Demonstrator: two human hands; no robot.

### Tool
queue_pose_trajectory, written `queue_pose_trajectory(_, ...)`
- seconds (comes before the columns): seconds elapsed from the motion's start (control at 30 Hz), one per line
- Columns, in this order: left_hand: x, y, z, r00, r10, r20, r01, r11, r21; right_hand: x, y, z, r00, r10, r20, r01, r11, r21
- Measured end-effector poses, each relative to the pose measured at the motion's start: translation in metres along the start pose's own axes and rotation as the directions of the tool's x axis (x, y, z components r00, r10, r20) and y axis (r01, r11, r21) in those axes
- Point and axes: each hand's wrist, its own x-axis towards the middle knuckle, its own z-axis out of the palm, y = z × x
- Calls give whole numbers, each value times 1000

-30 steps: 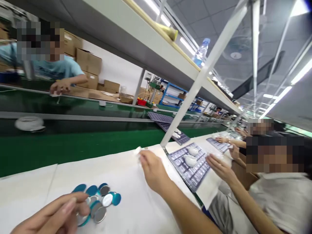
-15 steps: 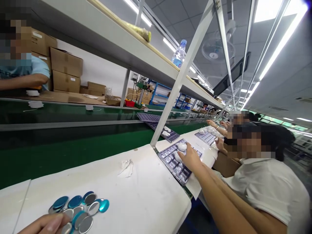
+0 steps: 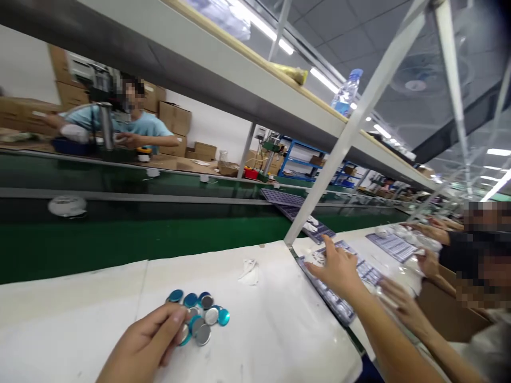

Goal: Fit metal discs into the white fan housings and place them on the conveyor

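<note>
My left hand (image 3: 147, 340) rests at the near left of the white worktop (image 3: 275, 324), thumb and fingertips pinched together at the edge of a loose pile of round discs (image 3: 203, 334). Some discs show silver faces, others shiny blue. Whatever lies between those fingertips is hidden. To the right, my right hand (image 3: 339, 268) hovers over a clear compartmented plastic tray (image 3: 339, 306), thumb and forefinger spread apart. A white part (image 3: 317, 258) with dark specks shows between them, with no clear grip on it.
A crumpled white scrap (image 3: 249, 272) lies mid-table. Beyond the worktop runs a green conveyor (image 3: 120, 239) carrying a white round part (image 3: 67, 206) and stacked trays (image 3: 283, 199). A slanted post (image 3: 339, 154) supports the shelf. A co-worker's hand (image 3: 403, 300) is close on the right.
The view has swung left, bringing more of my left hand and a person across the conveyor into sight. My right hand has shifted left relative to the tray. My left hand stays by the discs.
</note>
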Motion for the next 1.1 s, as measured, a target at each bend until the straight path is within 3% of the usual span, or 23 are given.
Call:
queue_pose_trajectory(0.03,-4,4,4,1000,6,22,-7,1000,18,-20,-26,-1,996,-91,15,86,978,189)
queue_pose_trajectory(0.1,-12,13,12,995,-28,97,38,994,-101,-62,-81,0,942,-326,74,228,787,574)
queue_pose_trajectory(0.13,-15,17,15,989,-64,135,92,972,-215,-80,-108,3,917,-393,65,246,688,683)
queue_pose_trajectory(0.2,-18,23,18,969,-151,198,223,878,-423,-105,-152,9,862,-501,75,259,563,785)
queue_pose_trajectory(0.27,-16,26,15,957,-198,214,284,794,-537,-111,-176,17,823,-562,86,241,481,843)
queue_pose_trajectory(0.33,-11,27,9,966,-210,149,258,781,-569,-103,-178,25,800,-593,90,239,454,859)
queue_pose_trajectory(0.4,-6,26,2,974,-215,75,218,788,-576,-92,-167,34,778,-614,132,295,544,786)
queue_pose_trajectory(0.5,0,23,-4,974,-218,58,210,779,-591,-85,-146,51,740,-610,284,390,733,558)
queue_pose_trajectory(0.57,1,22,-5,975,-212,71,213,783,-584,-85,-136,61,747,-571,341,370,782,502)
queue_pose_trajectory(0.63,1,21,-4,977,-198,75,206,800,-563,-85,-130,64,750,-563,347,329,772,544)
queue_pose_trajectory(0.7,0,20,-3,985,-157,73,171,819,-548,-84,-125,59,720,-603,343,285,707,647)
queue_pose_trajectory(0.8,-4,21,-2,994,-84,72,109,854,-508,-84,-126,39,654,-690,310,110,493,863)
queue_pose_trajectory(0.87,-6,21,0,994,-45,96,85,880,-467,-90,-133,26,644,-717,266,-41,315,948)
queue_pose_trajectory(0.93,-9,21,1,995,-8,104,54,894,-445,-101,-144,19,652,-727,215,-97,201,975)
queue_pose_trajectory(1.0,-11,20,3,996,19,88,21,900,-434,-112,-156,19,661,-734,159,-59,160,985)
queue_pose_trajectory(1.1,-11,20,5,996,41,77,-4,905,-425,-119,-170,26,673,-733,101,32,165,986)
